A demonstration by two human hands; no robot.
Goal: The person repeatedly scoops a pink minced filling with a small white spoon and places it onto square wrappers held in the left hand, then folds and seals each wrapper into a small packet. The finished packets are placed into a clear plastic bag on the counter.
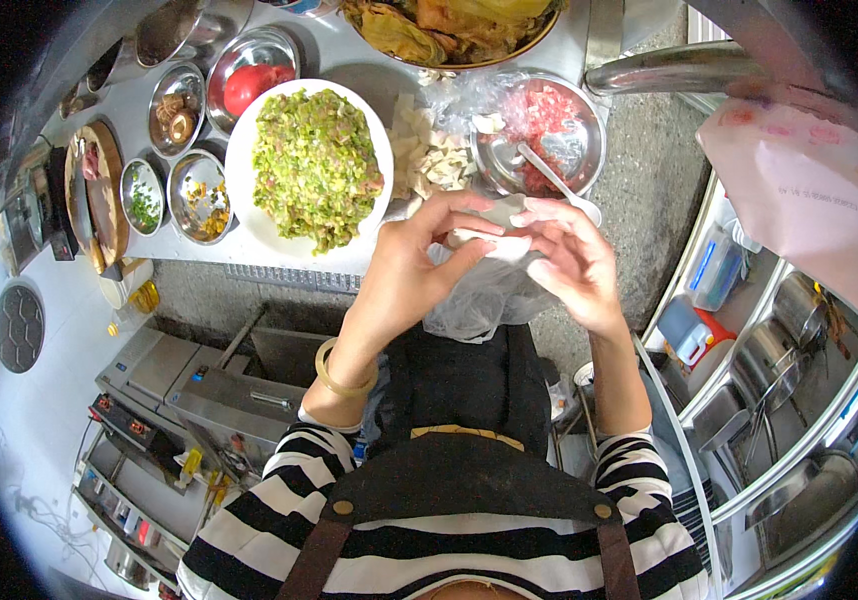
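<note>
My left hand point(429, 259) and my right hand point(575, 262) meet in front of me, pinching a white dough wrapper point(490, 238) between their fingertips. Under the hands is a clear plastic bag point(481, 300) with its lower part hanging past the counter's edge. Just beyond my fingers, a steel bowl point(600, 139) holds pinkish-red minced filling point(545, 109) and a white spoon point(549, 172). Pale wrapper pieces point(444, 161) lie heaped left of that bowl. A white plate point(243, 217) piled with chopped green filling point(316, 169) is left of my left hand.
Small steel bowls of chopped green onion point(145, 199), yellow bits point(208, 206), mushrooms point(175, 120) and tomato point(253, 86) stand at the left, near a round wooden board point(110, 180). A large dish of leafy food point(459, 30) is at the back. Metal shelves point(766, 300) with pans flank the right side.
</note>
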